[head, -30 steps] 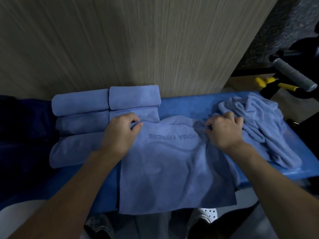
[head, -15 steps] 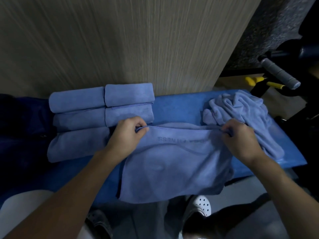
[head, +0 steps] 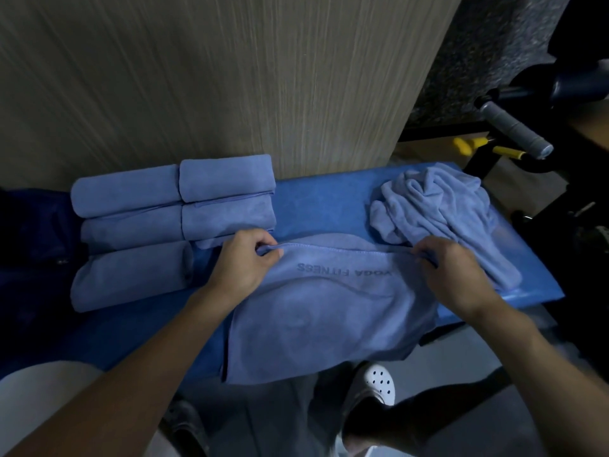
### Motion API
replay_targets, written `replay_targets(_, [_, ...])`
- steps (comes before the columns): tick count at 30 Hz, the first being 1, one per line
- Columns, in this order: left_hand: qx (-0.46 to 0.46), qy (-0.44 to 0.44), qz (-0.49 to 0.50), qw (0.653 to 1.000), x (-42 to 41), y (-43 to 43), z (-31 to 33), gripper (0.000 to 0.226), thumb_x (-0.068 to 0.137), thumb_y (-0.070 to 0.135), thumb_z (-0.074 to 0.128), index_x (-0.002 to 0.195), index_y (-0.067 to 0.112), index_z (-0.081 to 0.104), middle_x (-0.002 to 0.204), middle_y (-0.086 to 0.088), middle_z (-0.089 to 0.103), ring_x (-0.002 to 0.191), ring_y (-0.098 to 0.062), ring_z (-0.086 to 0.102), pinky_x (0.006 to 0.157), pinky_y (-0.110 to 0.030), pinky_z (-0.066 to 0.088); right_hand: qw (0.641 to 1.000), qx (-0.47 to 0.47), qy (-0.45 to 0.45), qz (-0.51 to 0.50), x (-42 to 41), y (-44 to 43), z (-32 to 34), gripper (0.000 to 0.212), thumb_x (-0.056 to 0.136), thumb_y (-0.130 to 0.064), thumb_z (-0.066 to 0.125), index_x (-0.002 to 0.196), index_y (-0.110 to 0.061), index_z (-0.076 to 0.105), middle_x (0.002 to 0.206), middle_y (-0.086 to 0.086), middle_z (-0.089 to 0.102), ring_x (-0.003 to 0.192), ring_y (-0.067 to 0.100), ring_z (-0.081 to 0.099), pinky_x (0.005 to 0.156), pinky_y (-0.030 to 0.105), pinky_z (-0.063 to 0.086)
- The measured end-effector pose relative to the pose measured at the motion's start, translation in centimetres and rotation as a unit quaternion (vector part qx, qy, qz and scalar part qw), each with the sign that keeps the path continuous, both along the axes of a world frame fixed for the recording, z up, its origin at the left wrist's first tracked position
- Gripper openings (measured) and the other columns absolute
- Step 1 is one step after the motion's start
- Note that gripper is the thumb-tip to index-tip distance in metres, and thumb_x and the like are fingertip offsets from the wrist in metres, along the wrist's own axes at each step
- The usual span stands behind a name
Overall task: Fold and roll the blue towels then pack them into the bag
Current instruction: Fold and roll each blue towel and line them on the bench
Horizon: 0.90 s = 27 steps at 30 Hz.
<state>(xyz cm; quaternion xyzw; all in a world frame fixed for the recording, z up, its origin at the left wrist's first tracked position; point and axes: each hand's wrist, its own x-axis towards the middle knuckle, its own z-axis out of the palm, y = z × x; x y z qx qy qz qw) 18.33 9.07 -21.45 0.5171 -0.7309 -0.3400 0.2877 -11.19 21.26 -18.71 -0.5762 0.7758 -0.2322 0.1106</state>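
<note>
While five rolled towels lie unpacked, fingers of the left hand and right hand pinch the hem of a sixth towel, a crumpled towel waiting

Rolled towels left – flat towel centre – crumpled towel right, on bench.

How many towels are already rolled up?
5 rolls, all at the left: two at the back, two in the middle row, one in front. None seems hidden.
</note>
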Motion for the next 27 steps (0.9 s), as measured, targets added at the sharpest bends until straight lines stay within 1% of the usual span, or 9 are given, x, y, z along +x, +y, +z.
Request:
replay_targets(2, [-0.014,0.010,0.007,1.000,-0.3,0.2,0.0,0.012,0.083,0.010,0.073,0.072,0.010,0.067,0.065,-0.005,0.064,0.056,-0.001,0.050,0.058,-0.019,0.043,1.000,-0.007,-0.015,0.002,0.3,0.0,0.2,0.011,0.089,0.001,0.056,0.090,-0.005,0.066,0.079,0.006,0.062,0.074,0.019,0.053,0.059,0.012,0.037])
replay_targets(4, [-0.008,0.041,0.014,0.999,-0.6,0.4,0.2,0.013,0.082,0.007,0.073,0.073,0.012,0.067,0.068,-0.011,0.064,0.058,-0.001,0.050,0.059,-0.018,0.043,0.999,-0.019,-0.045,0.001,0.6,-0.1,0.6,0.012,0.089,0.002,0.056,0.090,-0.005,0.065,0.076,0.003,0.061,0.071,0.016,0.052,0.060,0.007,0.038])
replay_targets(8, [0.019,0.141,0.010,0.990,-1.3,0.9,1.3,0.022,0.082,0.000,0.072,0.075,0.021,0.068,0.076,0.000,0.070,0.071,-0.004,0.062,0.069,-0.020,0.049,0.976,-0.063,-0.203,-0.038,1.6,-0.6,1.2,0.017,0.091,0.002,0.054,0.089,-0.013,0.061,0.080,-0.002,0.062,0.074,0.006,0.056,0.061,0.008,0.042])
replay_targets(11, [-0.018,0.178,-0.041,0.983,-1.8,2.2,2.5,0.022,0.081,0.000,0.072,0.079,0.022,0.070,0.086,0.005,0.070,0.083,-0.008,0.066,0.078,-0.019,0.050,0.946,-0.087,-0.311,-0.033,3.2,-1.5,1.6,0.025,0.091,0.006,0.051,0.096,-0.016,0.060,0.094,0.001,0.063,0.086,0.008,0.059,0.073,0.014,0.047])
replay_targets(13, [-0.052,0.169,-0.081,0.981,-2.1,2.9,2.9,0.018,0.080,0.001,0.073,0.082,0.019,0.071,0.093,0.005,0.068,0.090,-0.010,0.066,0.084,-0.020,0.051,0.943,-0.070,-0.326,-0.004,4.3,-2.2,1.5,0.029,0.092,0.008,0.047,0.105,-0.015,0.060,0.098,0.003,0.063,0.086,0.007,0.058,0.074,0.015,0.047])
replay_targets(18, [-0.008,0.151,-0.103,0.983,-2.4,3.3,3.2,0.030,0.080,-0.001,0.075,0.080,0.028,0.070,0.119,0.002,0.059,0.102,0.000,0.063,0.087,-0.019,0.049,0.945,-0.030,-0.313,0.088,6.7,-3.2,1.7,0.020,0.095,-0.002,0.053,0.109,-0.014,0.062,0.071,0.002,0.057,0.056,0.004,0.045,0.056,0.014,0.040])
replay_targets(21, [0.021,0.161,-0.120,0.979,-2.3,3.5,3.3,0.028,0.079,-0.004,0.075,0.080,0.023,0.071,0.124,-0.002,0.055,0.109,0.000,0.061,0.090,-0.019,0.048,0.935,-0.003,-0.326,0.144,7.5,-3.4,1.7,0.024,0.091,-0.013,0.064,0.115,-0.018,0.062,0.073,0.013,0.062,0.065,0.011,0.054,0.065,0.021,0.045])
replay_targets(24, [0.032,0.163,-0.135,0.977,-2.2,3.6,3.7,0.021,0.078,0.000,0.076,0.081,0.020,0.072,0.125,-0.001,0.052,0.106,0.000,0.061,0.088,-0.019,0.049,0.923,0.054,-0.330,0.189,8.0,-3.7,1.7,0.028,0.086,-0.017,0.071,0.112,-0.024,0.065,0.078,0.008,0.066,0.074,0.011,0.058,0.074,0.022,0.047])
replay_targets(27, [0.037,0.164,-0.128,0.978,-2.1,3.6,3.9,0.023,0.079,-0.003,0.075,0.081,0.019,0.072,0.122,0.000,0.052,0.097,0.003,0.061,0.085,-0.018,0.049,0.908,0.055,-0.357,0.213,8.2,-3.7,1.9,0.016,0.084,-0.014,0.073,0.100,-0.011,0.073,0.093,0.010,0.073,0.084,0.013,0.064,0.082,0.029,0.051])
